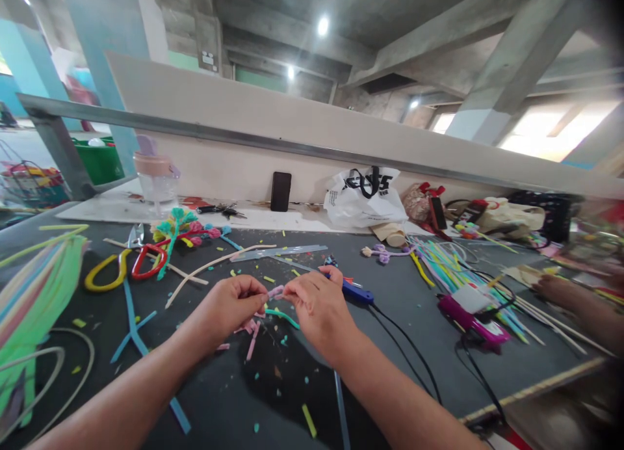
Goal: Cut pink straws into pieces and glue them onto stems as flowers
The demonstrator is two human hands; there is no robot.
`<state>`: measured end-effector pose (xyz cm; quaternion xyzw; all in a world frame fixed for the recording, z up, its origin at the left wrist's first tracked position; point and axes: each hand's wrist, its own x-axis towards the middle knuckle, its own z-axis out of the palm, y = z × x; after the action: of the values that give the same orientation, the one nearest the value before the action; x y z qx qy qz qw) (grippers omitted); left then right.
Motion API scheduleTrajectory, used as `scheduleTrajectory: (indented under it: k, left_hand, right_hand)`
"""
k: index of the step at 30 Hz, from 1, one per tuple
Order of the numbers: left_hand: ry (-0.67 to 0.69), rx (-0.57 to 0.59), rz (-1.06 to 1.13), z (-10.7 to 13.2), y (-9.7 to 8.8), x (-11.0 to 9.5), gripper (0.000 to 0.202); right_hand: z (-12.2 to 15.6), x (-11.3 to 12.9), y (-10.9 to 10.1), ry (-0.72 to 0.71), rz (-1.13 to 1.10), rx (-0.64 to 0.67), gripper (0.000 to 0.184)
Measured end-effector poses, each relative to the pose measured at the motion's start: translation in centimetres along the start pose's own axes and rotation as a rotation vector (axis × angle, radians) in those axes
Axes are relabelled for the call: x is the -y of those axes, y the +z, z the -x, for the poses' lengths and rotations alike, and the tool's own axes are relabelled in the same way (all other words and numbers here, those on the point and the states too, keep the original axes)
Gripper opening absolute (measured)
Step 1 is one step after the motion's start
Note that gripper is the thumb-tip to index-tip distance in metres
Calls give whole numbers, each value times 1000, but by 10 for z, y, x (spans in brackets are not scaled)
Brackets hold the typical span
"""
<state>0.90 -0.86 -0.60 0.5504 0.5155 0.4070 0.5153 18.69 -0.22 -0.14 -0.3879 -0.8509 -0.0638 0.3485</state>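
Observation:
My left hand [234,304] and my right hand [319,310] meet over the dark table [205,398]. Both pinch a small pink strip [275,292] stretched between their fingertips. A teal strip [283,317] curves just below my right hand. Short pink pieces [252,339] lie under my left hand. A blue glue gun [355,292] rests right behind my right hand, its black cable [409,352] trailing to the right.
Yellow and red scissors [129,268], a finished colourful flower [178,229], long strips [29,294] at left, a strip bundle [453,274] and pink glue gun [475,320] at right. A bottle [156,177], phone [281,191] and white bag [363,199] stand behind. Another person's hand [560,291] is at far right.

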Motion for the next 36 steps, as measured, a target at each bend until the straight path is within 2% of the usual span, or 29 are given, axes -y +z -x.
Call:
scheduleTrajectory:
  k: [9,28,36]
  left_hand:
    - [32,8,-106,2,1,1,17]
    - [29,25,-139,6,3,-3,16]
    - [57,76,-143,4,3,0,22]
  right_hand:
    - [1,2,-2,-18,41,45,8]
    - [1,5,-5,-71,36,64,14]
    - [1,6,-5,-64,55,64,13]
